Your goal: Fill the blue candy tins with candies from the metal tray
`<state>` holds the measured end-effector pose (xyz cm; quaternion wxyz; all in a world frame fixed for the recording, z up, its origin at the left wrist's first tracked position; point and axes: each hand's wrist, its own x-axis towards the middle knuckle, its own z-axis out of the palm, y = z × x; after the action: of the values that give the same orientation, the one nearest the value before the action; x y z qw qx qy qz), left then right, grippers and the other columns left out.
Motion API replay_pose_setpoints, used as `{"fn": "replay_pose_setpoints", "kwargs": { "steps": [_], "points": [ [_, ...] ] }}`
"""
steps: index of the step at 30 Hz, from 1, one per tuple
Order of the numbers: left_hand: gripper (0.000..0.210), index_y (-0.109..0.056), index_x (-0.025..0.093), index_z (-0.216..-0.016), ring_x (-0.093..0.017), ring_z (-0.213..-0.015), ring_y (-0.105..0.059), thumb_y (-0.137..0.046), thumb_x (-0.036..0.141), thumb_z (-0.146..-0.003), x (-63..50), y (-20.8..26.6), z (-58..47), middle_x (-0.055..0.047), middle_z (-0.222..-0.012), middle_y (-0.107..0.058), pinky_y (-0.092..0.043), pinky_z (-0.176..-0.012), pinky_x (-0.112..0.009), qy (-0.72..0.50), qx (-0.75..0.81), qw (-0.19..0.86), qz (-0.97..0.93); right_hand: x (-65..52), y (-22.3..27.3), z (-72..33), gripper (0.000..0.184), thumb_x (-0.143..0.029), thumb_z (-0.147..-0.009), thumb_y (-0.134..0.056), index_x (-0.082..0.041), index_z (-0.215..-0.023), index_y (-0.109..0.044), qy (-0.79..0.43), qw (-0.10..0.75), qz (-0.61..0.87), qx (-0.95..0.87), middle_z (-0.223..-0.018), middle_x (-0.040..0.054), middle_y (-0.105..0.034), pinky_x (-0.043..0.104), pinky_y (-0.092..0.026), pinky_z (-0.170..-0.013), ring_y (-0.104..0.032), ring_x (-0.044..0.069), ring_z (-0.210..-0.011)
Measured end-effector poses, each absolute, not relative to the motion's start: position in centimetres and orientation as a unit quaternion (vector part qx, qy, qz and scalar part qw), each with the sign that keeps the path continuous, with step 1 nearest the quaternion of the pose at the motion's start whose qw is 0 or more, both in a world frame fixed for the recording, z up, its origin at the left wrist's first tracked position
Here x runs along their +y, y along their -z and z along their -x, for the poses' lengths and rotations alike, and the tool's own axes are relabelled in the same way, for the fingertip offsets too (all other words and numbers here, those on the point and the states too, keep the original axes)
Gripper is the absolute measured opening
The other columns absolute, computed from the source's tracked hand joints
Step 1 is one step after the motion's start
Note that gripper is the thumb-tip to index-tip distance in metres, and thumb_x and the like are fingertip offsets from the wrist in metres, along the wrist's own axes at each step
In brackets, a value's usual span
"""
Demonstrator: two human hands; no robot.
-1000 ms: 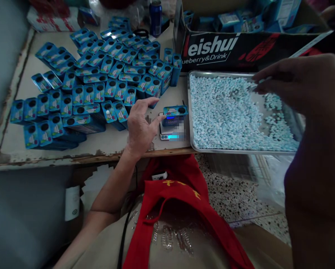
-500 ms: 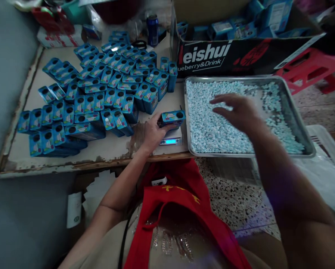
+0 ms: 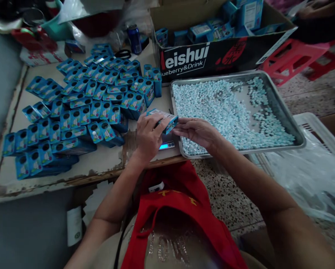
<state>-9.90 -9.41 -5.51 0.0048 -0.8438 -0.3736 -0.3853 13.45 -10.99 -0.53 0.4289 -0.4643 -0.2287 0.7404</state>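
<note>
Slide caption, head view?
Left hand holds a blue box tipped toward the right hand, near a lit scale and a tray of pale-blue pellets.

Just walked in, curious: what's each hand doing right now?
Left hand: closed around a tilted blue box.
Right hand: open, fingertips at the box's end; contact cannot be told.
</note>
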Motion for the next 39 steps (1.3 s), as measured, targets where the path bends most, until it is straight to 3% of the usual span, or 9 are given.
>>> {"fn": "replay_pose_setpoints", "kwargs": {
  "steps": [6, 11, 14, 18, 24, 29, 34, 39],
  "points": [
    [0.043, -0.08, 0.026, -0.143, -0.031, -0.129, -0.073, -0.054, 0.015, -0.111, -8.4, 5.7, 10.3, -0.012, -0.134, -0.083, -0.049, -0.124, -0.053, 0.405, -0.331, 0.031, 0.852, -10.5, 1.4, -13.0, 0.03, 0.003, -0.085, -0.068, -0.022, -0.092, -0.083, -0.724, 0.439, 0.47, -0.249, -0.092, 0.0054, -0.089, 0.03, -0.076, -0.094, -0.088, 0.021, -0.09],
    [0.043, -0.083, 0.032, -0.143, -0.031, -0.133, -0.071, -0.056, 0.016, -0.113, -8.4, 5.9, 10.4, -0.01, -0.14, -0.082, -0.045, -0.129, -0.054, 0.372, -0.34, 0.047, 0.862, -9.8, 2.1, -12.9, 0.024, -0.002, -0.089, -0.073, -0.023, -0.092, -0.084, -0.732, 0.437, 0.45, -0.266, -0.1, 0.0046, -0.089, 0.03, -0.074, -0.098, -0.086, 0.018, -0.091],
    [0.044, -0.084, 0.031, -0.141, -0.032, -0.126, -0.072, -0.058, 0.014, -0.11, -8.2, 6.4, 10.6, -0.011, -0.134, -0.083, -0.048, -0.122, -0.054, 0.362, -0.356, 0.032, 0.861, -9.4, 2.3, -12.5, 0.028, 0.003, -0.087, -0.071, -0.023, -0.087, -0.083, -0.734, 0.43, 0.459, -0.254, -0.095, 0.0042, -0.088, 0.029, -0.075, -0.097, -0.085, 0.017, -0.088],
    [0.045, -0.085, 0.029, -0.14, -0.034, -0.125, -0.072, -0.058, 0.014, -0.107, -8.0, 6.6, 10.9, -0.012, -0.134, -0.083, -0.049, -0.117, -0.053, 0.381, -0.386, 0.033, 0.839, -8.9, 2.2, -12.2, 0.028, 0.004, -0.09, -0.073, -0.022, -0.094, -0.085, -0.744, 0.42, 0.449, -0.261, -0.099, 0.0056, -0.089, 0.031, -0.075, -0.099, -0.087, 0.018, -0.092],
    [0.042, -0.085, 0.034, -0.139, -0.031, -0.126, -0.073, -0.058, 0.017, -0.112, -9.4, 4.7, 11.0, -0.009, -0.133, -0.084, -0.046, -0.12, -0.05, 0.408, -0.346, 0.088, 0.84, -8.4, 1.4, -11.8, 0.027, 0.002, -0.094, -0.074, -0.022, -0.087, -0.082, -0.759, 0.415, 0.431, -0.258, -0.091, 0.0036, -0.087, 0.027, -0.076, -0.088, -0.085, 0.017, -0.088],
    [0.04, -0.083, 0.028, -0.14, -0.031, -0.118, -0.073, -0.063, 0.016, -0.108, -8.6, 5.1, 10.5, -0.009, -0.131, -0.084, -0.052, -0.109, -0.046, 0.402, -0.416, 0.03, 0.815, -8.1, 1.2, -11.6, 0.037, 0.009, -0.092, -0.064, -0.023, -0.084, -0.081, -0.751, 0.433, 0.446, -0.223, -0.088, 0.0027, -0.086, 0.022, -0.074, -0.086, -0.084, 0.014, -0.082],
    [0.041, -0.081, 0.027, -0.14, -0.032, -0.119, -0.072, -0.068, 0.015, -0.104, -8.3, 6.4, 9.6, -0.01, -0.134, -0.083, -0.054, -0.108, -0.046, 0.374, -0.445, -0.022, 0.814, -8.3, 1.3, -12.5, 0.031, 0.007, -0.095, -0.066, -0.019, -0.09, -0.082, -0.736, 0.427, 0.474, -0.225, -0.094, 0.0052, -0.088, 0.025, -0.073, -0.095, -0.086, 0.015, -0.087],
    [0.046, -0.08, 0.027, -0.14, -0.033, -0.117, -0.072, -0.068, 0.01, -0.099, -8.6, 6.5, 8.7, -0.01, -0.131, -0.083, -0.055, -0.107, -0.047, 0.39, -0.439, -0.031, 0.809, -7.9, 1.2, -12.2, 0.023, -0.01, -0.103, -0.07, -0.021, -0.089, -0.084, -0.661, 0.422, 0.543, -0.299, -0.081, 0.006, -0.085, 0.025, -0.073, -0.078, -0.083, 0.017, -0.075]
  ]
}}
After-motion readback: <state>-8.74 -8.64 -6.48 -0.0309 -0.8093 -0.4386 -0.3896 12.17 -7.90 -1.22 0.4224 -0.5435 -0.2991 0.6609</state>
